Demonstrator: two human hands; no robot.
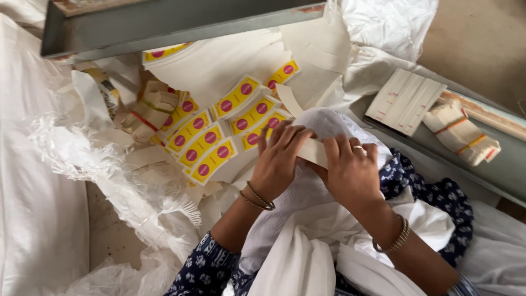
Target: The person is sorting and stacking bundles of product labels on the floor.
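Both hands pinch a pale paper strip [312,151] lying crosswise between them, the left hand [279,159] and right hand [350,170] equally close, fingers pressed together over its ends, yellow labels [211,145] just beyond the left fingertips.

A fan of curved yellow paper labels with pink round spots [211,143] lies left of the hands. One more yellow label [282,73] sits above them. Right, a flat white label stack [404,100] lies beside banded cream label bundles [463,133].
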